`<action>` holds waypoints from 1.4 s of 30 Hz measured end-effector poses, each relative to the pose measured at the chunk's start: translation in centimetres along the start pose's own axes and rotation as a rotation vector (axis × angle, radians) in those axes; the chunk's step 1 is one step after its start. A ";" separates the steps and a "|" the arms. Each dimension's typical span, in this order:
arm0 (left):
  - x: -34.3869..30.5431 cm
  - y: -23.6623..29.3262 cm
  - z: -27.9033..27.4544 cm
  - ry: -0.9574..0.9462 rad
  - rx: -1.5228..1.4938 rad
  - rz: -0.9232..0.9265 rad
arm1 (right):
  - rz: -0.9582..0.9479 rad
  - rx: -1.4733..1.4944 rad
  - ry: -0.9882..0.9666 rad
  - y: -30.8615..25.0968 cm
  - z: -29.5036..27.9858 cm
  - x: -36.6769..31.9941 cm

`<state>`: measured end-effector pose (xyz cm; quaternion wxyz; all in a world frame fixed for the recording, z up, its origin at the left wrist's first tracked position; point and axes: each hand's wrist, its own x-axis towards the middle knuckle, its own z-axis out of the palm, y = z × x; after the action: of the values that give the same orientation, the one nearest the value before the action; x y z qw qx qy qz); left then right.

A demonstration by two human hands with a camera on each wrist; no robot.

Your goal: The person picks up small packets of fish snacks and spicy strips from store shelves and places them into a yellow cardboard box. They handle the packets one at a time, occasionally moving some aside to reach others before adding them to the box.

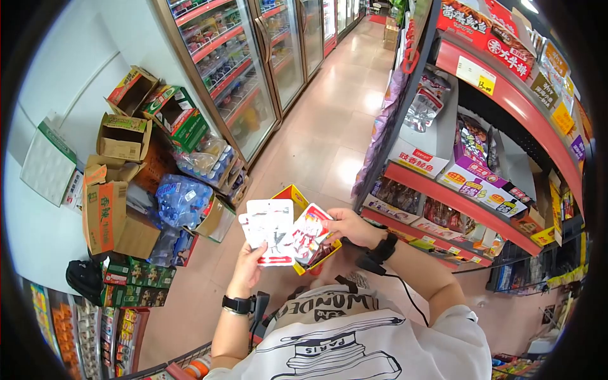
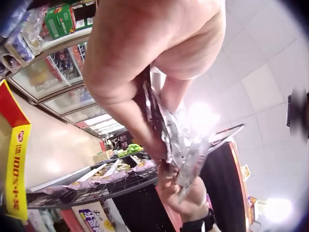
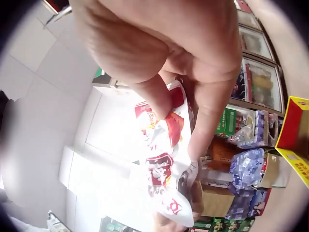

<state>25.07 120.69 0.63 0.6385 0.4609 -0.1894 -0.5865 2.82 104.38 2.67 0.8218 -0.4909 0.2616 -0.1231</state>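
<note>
In the head view my left hand (image 1: 248, 265) grips flat white snack packets (image 1: 269, 221), thumb on their front. My right hand (image 1: 349, 227) pinches a red-and-white snack packet (image 1: 308, 228) by its upper right edge, close beside the white ones. The right wrist view shows the printed packet (image 3: 161, 166) between thumb and fingers. From the left wrist, shiny silvery packaging (image 2: 174, 137) hangs between the fingers. Below both hands is an open yellow carton (image 1: 288, 193), largely hidden by the packets; its yellow-and-red wall (image 2: 18, 169) shows at the left wrist view's edge.
Shelves with red edges (image 1: 487, 215) hold boxed snacks on the right. Glass-door fridges (image 1: 234, 76) line the aisle. Opened cardboard boxes (image 1: 126, 136) and wrapped blue bottles (image 1: 183, 199) are stacked at the left. A tiled floor (image 1: 316, 139) runs between them.
</note>
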 end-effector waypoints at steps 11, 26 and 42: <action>2.5 -6.7 -9.5 0.428 0.163 -0.445 | 0.342 0.026 0.526 12.9 -7.2 7.2; 2.5 -11.4 -8.1 0.635 0.164 -0.668 | 0.639 -0.113 0.514 24.9 -10.3 15.5; 11.7 -19.2 -8.3 0.410 0.821 -0.463 | 0.477 -0.480 0.283 19.2 -13.2 6.3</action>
<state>23.36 115.09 -22.64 0.2821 0.8090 -0.1681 -0.4875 -0.27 101.13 -21.04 0.6445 -0.5729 0.5015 0.0702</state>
